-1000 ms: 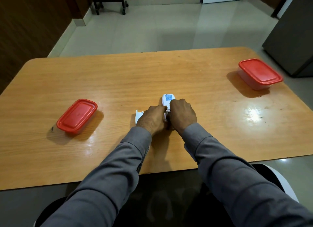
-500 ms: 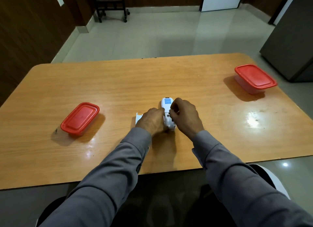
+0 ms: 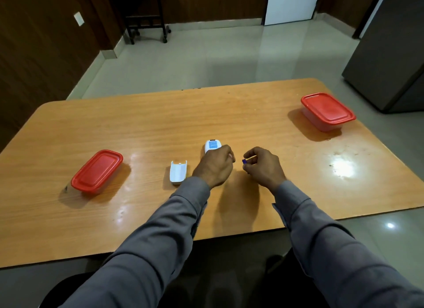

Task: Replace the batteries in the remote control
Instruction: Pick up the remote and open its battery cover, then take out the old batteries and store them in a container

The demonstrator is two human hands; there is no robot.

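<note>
Pinching a small blue-ended battery (image 3: 244, 161), my right hand (image 3: 263, 166) hovers just right of the white plastic remote control (image 3: 212, 145). My left hand (image 3: 214, 167) grips that remote; its curved white cover (image 3: 178, 172) lies just left.

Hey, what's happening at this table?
A person is swapping the batteries in a white remote control. Their left hand holds the remote down on the wooden table, while the right hand pinches a small blue-tipped battery just beside it. The battery cover lies off to the left. Two red-lidded containers sit closed and untouched.
</note>
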